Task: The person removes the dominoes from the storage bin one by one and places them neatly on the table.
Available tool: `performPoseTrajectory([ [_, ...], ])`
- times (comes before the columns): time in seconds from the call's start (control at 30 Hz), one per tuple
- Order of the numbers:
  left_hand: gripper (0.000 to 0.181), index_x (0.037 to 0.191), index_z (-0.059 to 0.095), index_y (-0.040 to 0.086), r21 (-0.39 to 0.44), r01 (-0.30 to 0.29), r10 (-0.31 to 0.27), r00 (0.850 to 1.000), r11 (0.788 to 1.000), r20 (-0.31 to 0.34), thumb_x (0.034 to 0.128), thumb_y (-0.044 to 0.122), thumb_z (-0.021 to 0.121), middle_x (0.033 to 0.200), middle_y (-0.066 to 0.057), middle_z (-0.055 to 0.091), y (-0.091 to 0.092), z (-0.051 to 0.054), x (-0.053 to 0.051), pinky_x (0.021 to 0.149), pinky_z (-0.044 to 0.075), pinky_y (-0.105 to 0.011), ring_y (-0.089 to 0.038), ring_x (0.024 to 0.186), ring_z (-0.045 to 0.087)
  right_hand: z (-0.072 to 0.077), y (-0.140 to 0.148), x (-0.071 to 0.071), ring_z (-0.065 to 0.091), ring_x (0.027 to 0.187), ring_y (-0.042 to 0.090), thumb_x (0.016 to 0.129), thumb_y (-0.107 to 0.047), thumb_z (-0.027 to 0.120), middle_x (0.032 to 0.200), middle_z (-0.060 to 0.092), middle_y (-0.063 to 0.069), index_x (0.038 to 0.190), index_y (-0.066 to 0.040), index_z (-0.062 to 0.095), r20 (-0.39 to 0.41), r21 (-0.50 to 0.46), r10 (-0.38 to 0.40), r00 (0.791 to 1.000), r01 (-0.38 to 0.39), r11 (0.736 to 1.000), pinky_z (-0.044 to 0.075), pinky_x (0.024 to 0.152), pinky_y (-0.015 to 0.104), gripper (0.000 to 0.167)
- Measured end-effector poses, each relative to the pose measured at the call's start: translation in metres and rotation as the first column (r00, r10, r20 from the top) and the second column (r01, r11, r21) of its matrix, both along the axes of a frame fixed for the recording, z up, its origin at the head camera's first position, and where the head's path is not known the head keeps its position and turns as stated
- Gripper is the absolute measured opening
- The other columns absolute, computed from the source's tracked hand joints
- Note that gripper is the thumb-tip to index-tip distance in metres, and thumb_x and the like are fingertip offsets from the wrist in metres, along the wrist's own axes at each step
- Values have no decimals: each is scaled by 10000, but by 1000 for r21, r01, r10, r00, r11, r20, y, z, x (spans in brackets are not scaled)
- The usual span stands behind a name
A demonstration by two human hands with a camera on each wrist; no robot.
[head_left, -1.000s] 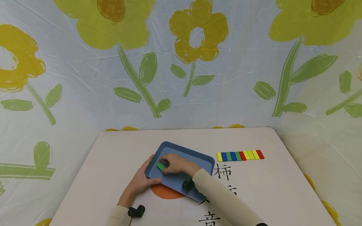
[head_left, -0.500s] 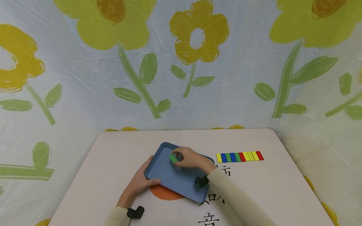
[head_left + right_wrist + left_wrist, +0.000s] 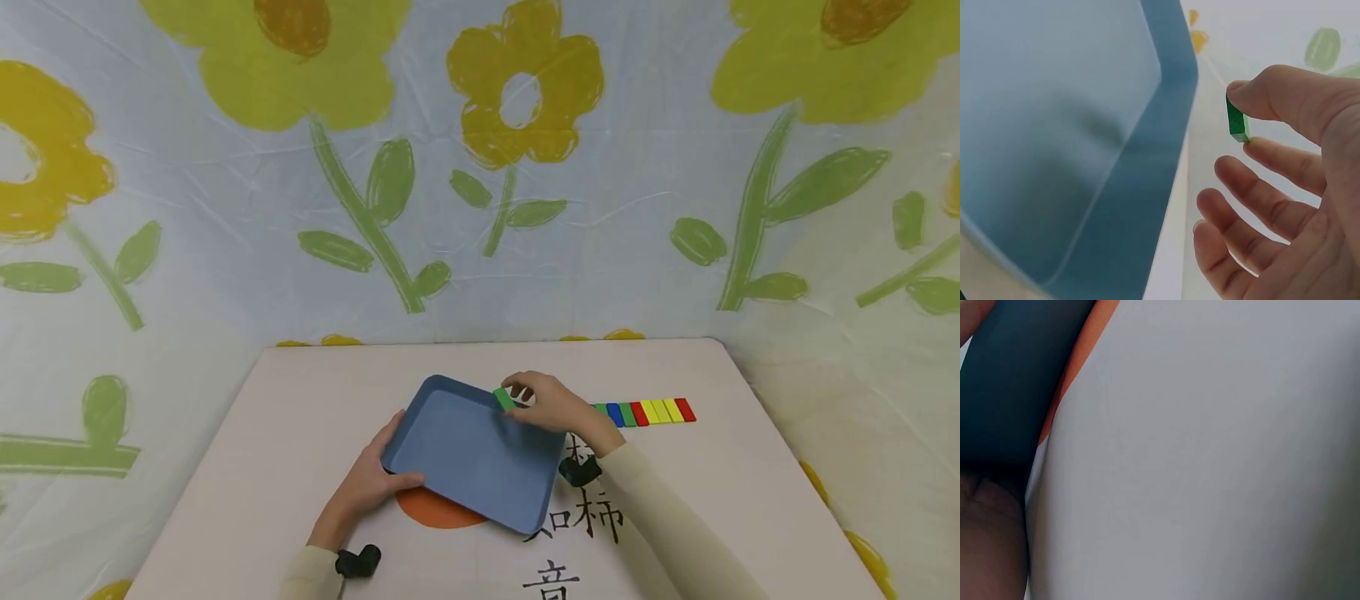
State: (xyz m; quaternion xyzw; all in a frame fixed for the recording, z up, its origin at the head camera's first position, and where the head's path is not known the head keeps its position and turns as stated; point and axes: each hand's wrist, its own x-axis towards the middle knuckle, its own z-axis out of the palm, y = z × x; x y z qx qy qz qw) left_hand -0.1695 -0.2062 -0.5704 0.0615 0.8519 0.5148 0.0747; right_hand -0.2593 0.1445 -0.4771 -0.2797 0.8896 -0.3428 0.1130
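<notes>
A blue rectangular tray point(image 3: 468, 458) lies tilted across the middle of the table, its visible inside bare. My left hand point(image 3: 365, 479) grips its left end, thumb on the near rim and fingers along the outer side. Above the tray's far right part, my right hand point(image 3: 553, 406) pinches a small green block point(image 3: 505, 400) between thumb and index finger. From the right wrist, the green block point(image 3: 1235, 119) shows between the fingertips, the other fingers bent beneath it. The left wrist view catches the tray point(image 3: 1013, 381) only at its left side.
Several flat coloured blocks point(image 3: 652, 412) form a row at the table's back right; the right hand and wrist hide the left end. Black characters point(image 3: 555, 575) and an orange disc point(image 3: 438, 510) are printed on the tabletop. A flowered curtain point(image 3: 622, 275) hangs behind.
My right hand has lifted the green block off the tray's left part and carried it right and away toward the far rim. The left hand and tray have stayed put.
</notes>
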Motion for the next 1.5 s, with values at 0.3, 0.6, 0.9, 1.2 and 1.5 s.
performPoseTrajectory([
  [0.3,1140,1659,199,288,11,4,-4,1000,1000,10,767,336,907,1719,-79,214,2,3,-2,1236,202,-660,-374,1579,204,2,22,-1,623,1135,298,934,-228,739,1289,654,123,1383,-69,611,3,-11,-76,997,76,997,554,914,468,493],
  [0.6,1160,1656,194,314,-7,10,-10,1000,1000,-12,752,330,921,1715,-84,224,-2,0,-1,1218,241,-666,-387,1569,226,-6,37,5,624,1138,318,949,-256,723,1300,647,149,1380,-62,610,-3,-10,-92,996,92,996,560,913,476,486],
  [0.9,1147,1660,198,283,-10,12,-12,1000,1000,-5,764,330,912,1713,-83,230,-2,2,-1,1211,248,-676,-393,1566,236,-7,58,8,629,1134,349,940,-226,722,1273,653,169,1380,-36,604,-25,-10,-129,991,129,992,565,905,489,493],
  [1.2,1140,1661,205,253,12,7,-7,1000,1000,-3,766,304,909,1714,-101,222,-2,4,2,1221,226,-674,-402,1570,215,-11,85,9,648,1100,402,947,-185,738,1231,658,213,1362,7,600,-65,-11,-149,987,148,989,588,851,484,477],
  [1.5,1144,1663,197,235,5,12,-12,1000,1000,-14,768,314,905,1710,-117,230,0,3,0,1210,239,-686,-417,1562,230,-12,114,13,653,1093,389,938,-186,742,1221,670,205,1351,6,613,-85,30,-231,969,234,972,578,882,534,474],
])
